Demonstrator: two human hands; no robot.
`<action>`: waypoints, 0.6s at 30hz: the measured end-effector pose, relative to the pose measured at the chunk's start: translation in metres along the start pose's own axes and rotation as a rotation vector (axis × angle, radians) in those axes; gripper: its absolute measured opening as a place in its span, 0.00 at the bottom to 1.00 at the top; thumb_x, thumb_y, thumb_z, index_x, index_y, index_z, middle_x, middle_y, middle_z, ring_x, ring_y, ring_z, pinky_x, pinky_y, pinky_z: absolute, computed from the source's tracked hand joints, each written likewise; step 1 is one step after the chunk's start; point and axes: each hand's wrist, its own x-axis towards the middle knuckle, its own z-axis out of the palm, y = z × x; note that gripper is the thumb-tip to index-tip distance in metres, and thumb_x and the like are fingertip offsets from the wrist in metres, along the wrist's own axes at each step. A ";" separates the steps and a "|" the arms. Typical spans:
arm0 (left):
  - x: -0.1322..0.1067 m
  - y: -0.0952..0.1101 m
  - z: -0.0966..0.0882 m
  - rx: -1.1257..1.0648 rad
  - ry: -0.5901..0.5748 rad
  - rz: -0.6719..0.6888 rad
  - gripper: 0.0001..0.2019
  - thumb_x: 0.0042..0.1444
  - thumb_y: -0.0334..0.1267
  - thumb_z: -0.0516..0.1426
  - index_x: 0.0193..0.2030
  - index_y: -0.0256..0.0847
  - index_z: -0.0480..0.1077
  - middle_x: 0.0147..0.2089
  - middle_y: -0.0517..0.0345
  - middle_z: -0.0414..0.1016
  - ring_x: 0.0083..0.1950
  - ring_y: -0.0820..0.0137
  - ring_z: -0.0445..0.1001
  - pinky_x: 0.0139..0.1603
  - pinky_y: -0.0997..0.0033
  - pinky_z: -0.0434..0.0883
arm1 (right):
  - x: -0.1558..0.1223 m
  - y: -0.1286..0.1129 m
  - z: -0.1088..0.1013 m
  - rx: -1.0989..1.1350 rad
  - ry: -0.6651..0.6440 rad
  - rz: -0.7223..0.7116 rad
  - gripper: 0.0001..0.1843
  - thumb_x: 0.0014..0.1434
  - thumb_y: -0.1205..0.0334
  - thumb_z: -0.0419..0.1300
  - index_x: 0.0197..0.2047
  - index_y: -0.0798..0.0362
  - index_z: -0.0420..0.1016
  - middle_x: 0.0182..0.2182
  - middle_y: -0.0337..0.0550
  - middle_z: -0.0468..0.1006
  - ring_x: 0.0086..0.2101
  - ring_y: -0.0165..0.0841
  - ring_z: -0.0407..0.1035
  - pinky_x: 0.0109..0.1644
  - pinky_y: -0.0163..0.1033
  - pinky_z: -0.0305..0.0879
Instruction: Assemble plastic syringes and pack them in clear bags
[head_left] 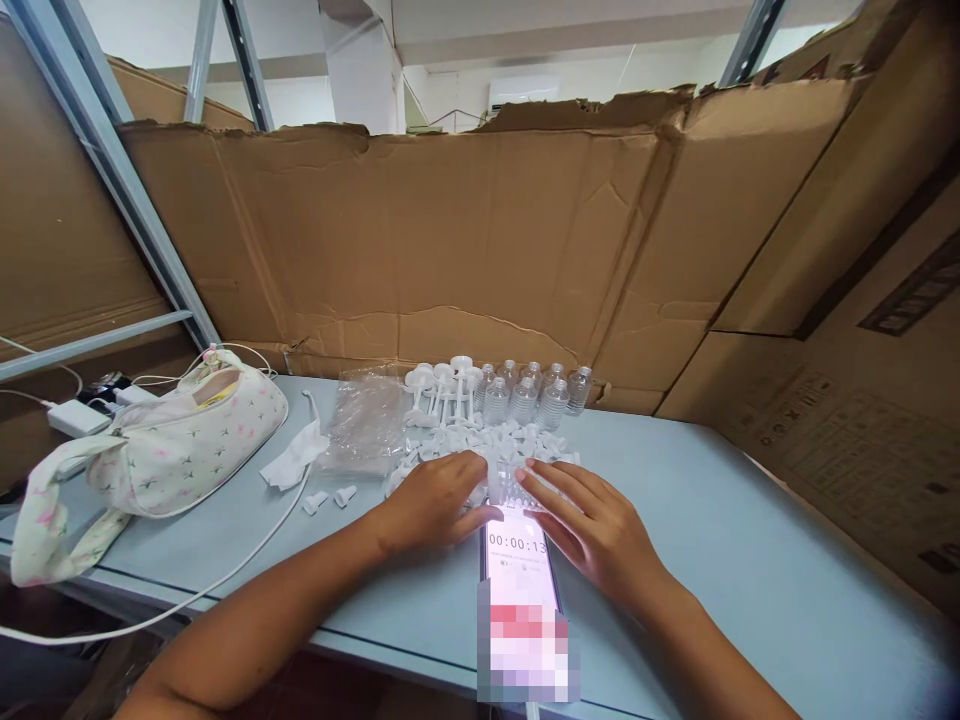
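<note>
A lit phone [521,570] at the surface's near edge is flanked by the left hand [435,500] and right hand [592,525], fingers spread flat, clamped on nothing, beside small white plastic parts [480,440].

A pale blue table [750,520] bears a phone [519,575], small bottles [529,395] and a bag [172,445].

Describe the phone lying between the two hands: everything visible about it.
The slim dark-edged smartphone lies flat, screen up, on the pale blue table, its long side running toward the camera. Its bright lit screen shows a timer reading 00:00:13; the lower part is blurred out. The left hand touches its far left corner, and the right hand rests along its right edge. Small white plastic parts lie just beyond it.
</note>
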 end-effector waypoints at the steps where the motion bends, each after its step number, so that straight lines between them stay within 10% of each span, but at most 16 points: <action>1: 0.001 0.000 0.000 -0.033 0.001 -0.022 0.13 0.59 0.46 0.56 0.40 0.39 0.61 0.38 0.53 0.72 0.38 0.65 0.71 0.38 0.66 0.68 | 0.000 0.000 0.000 -0.003 -0.006 0.002 0.28 0.60 0.68 0.58 0.63 0.48 0.61 0.49 0.49 0.78 0.44 0.40 0.72 0.42 0.45 0.71; 9: 0.006 -0.007 -0.007 -0.264 0.030 -0.200 0.20 0.52 0.43 0.62 0.47 0.40 0.59 0.39 0.56 0.72 0.34 0.68 0.71 0.34 0.70 0.67 | -0.001 0.006 -0.003 0.096 0.070 0.158 0.25 0.58 0.65 0.60 0.59 0.51 0.64 0.44 0.49 0.80 0.41 0.40 0.74 0.41 0.45 0.73; 18: 0.004 -0.012 -0.003 -0.137 0.050 -0.022 0.24 0.56 0.44 0.59 0.56 0.40 0.61 0.52 0.48 0.72 0.47 0.63 0.73 0.49 0.59 0.70 | -0.002 0.008 -0.005 0.004 0.004 0.089 0.20 0.57 0.62 0.62 0.54 0.49 0.72 0.47 0.50 0.79 0.44 0.42 0.73 0.45 0.49 0.71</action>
